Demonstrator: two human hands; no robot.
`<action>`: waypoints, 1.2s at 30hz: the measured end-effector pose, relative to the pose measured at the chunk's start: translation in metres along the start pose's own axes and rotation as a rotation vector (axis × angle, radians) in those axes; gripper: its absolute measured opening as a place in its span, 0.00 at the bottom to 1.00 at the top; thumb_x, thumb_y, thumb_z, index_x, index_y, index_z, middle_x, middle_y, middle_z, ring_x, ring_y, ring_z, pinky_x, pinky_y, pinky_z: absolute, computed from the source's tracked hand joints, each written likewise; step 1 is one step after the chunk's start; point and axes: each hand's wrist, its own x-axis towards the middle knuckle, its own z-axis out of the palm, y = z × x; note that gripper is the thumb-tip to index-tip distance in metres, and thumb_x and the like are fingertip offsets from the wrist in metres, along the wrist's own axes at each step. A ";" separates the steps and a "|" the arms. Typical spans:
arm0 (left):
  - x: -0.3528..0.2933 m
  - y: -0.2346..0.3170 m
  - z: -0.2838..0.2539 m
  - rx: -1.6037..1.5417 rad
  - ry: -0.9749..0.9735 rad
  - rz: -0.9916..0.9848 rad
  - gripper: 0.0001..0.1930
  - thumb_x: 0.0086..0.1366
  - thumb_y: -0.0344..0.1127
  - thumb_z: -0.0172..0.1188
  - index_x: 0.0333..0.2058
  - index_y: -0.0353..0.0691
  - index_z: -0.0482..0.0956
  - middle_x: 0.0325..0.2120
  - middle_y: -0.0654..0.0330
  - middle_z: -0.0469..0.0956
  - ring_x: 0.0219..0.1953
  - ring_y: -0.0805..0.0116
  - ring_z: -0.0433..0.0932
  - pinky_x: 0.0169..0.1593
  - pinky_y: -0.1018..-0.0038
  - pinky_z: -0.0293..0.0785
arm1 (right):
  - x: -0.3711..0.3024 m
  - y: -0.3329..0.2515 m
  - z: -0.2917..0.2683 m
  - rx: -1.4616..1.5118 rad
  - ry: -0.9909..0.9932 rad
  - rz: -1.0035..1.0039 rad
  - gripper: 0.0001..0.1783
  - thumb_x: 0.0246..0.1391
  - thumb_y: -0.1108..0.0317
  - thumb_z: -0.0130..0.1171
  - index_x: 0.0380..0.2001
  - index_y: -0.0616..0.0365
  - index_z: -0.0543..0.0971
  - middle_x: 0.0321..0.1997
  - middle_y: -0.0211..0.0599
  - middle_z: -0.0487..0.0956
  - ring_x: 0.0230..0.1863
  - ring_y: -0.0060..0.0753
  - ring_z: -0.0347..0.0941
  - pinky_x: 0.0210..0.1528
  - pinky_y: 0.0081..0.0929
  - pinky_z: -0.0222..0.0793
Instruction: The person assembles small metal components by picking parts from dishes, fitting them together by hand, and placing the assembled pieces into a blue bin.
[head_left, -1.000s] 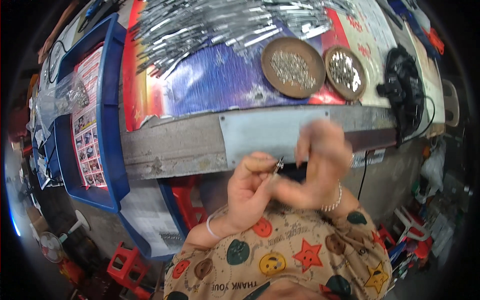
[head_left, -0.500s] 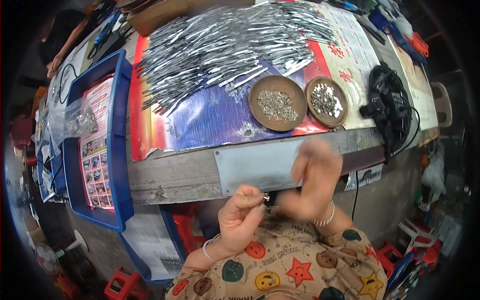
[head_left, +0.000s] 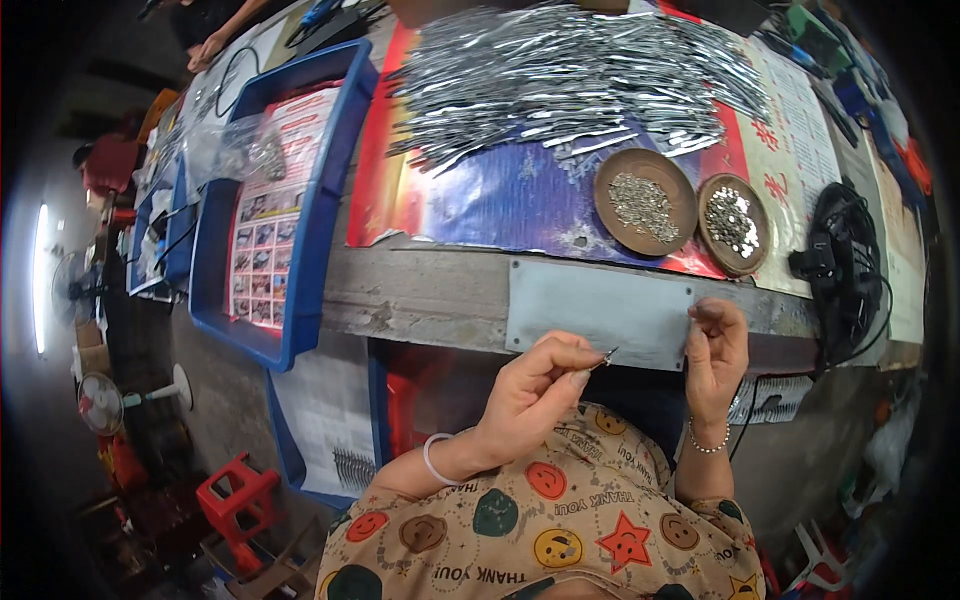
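In front of my body, my left hand [head_left: 535, 395] pinches a small, thin metal part [head_left: 607, 356] between thumb and fingertips, its dark tip sticking out to the right. My right hand [head_left: 718, 350] is a little way off to the right, over the right end of a pale grey plate [head_left: 590, 300] on the table edge. Its fingers bend toward the thumb; whatever they pinch, if anything, is too small to make out. Beyond the plate stand a brown round bowl [head_left: 607, 220] of small metal pins and a smaller brown bowl [head_left: 760, 235] of shiny little discs.
A wide pile of thin silvery metal strips [head_left: 560, 80] covers the far side of the table. Blue trays [head_left: 325, 230] stand at the left, one with a plastic bag [head_left: 225, 150] over it. Black cables and a plug [head_left: 840, 260] lie at the right. A red stool [head_left: 238, 495] is on the floor.
The view has swung left, so the table things sit further right. My right hand, blurred close to my left before, has come away to the right and is still.
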 end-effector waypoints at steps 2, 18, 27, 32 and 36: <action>0.001 0.001 -0.005 0.063 -0.001 -0.014 0.11 0.67 0.22 0.48 0.47 0.32 0.74 0.41 0.62 0.69 0.31 0.83 0.67 0.34 0.85 0.66 | -0.001 0.002 0.000 -0.055 0.034 -0.070 0.09 0.61 0.74 0.50 0.44 0.64 0.70 0.42 0.35 0.70 0.30 0.15 0.60 0.33 0.12 0.59; 0.070 0.018 0.004 0.969 -0.364 0.085 0.13 0.58 0.19 0.57 0.42 0.33 0.78 0.33 0.57 0.75 0.32 0.68 0.76 0.36 0.76 0.71 | 0.007 0.020 -0.004 0.394 0.259 -0.310 0.18 0.66 0.60 0.43 0.32 0.66 0.71 0.31 0.44 0.73 0.24 0.21 0.62 0.27 0.17 0.61; 0.084 -0.002 0.029 1.183 -0.617 0.292 0.17 0.48 0.21 0.55 0.41 0.35 0.76 0.30 0.55 0.69 0.30 0.57 0.75 0.30 0.65 0.72 | 0.005 0.016 -0.008 0.298 0.239 -0.298 0.19 0.67 0.59 0.42 0.31 0.64 0.72 0.31 0.42 0.74 0.23 0.17 0.61 0.26 0.15 0.60; 0.089 0.004 0.032 1.326 -0.727 0.300 0.20 0.49 0.21 0.56 0.43 0.37 0.76 0.29 0.55 0.69 0.28 0.58 0.76 0.30 0.66 0.73 | 0.009 0.015 -0.007 0.268 0.217 -0.316 0.15 0.65 0.63 0.45 0.30 0.64 0.72 0.31 0.41 0.74 0.24 0.17 0.62 0.26 0.15 0.61; 0.096 -0.002 0.022 1.378 -0.836 0.272 0.20 0.49 0.23 0.56 0.44 0.38 0.75 0.29 0.56 0.67 0.28 0.59 0.76 0.30 0.66 0.73 | 0.005 0.025 -0.009 0.233 0.247 -0.267 0.12 0.64 0.67 0.46 0.30 0.64 0.72 0.31 0.40 0.74 0.25 0.17 0.63 0.27 0.15 0.61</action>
